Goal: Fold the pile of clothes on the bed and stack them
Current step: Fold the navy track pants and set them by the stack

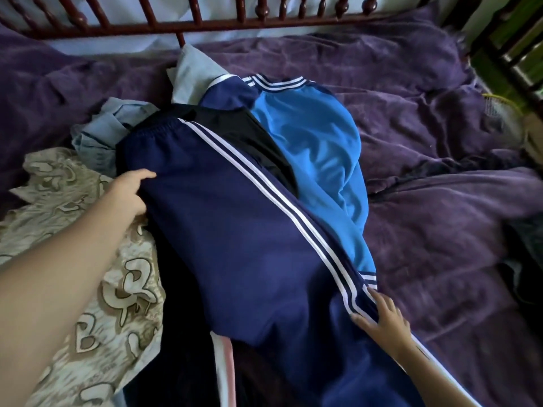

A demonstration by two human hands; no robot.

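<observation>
On the bed, over a rumpled purple blanket, a loose pile of clothes is spread. Topmost: navy track pants, laid diagonally, waistband toward the headboard, white side stripes running down toward the near right.

Left hand: placed at the pants' left edge, just below the waistband. Thumb is seen on top of the cloth; fingers are hidden beneath it, so the edge is taken as pinched between them.

Right hand: laid flat on the striped seam lower down the leg, fingers spread and straight, pressed onto the fabric, nothing grasped.

Under and beside the pants:
- bright blue jacket with a navy panel and white-striped collar, on the right, partly covered.
- black garment, wedged between pants and jacket.
- light blue shirt, crumpled, left of the waistband.
- beige patterned cloth, under the left forearm.
- dark garment with a pink-white stripe, partly covered by the pants at the near edge.

Dark red wooden headboard rail is noted along the top.
</observation>
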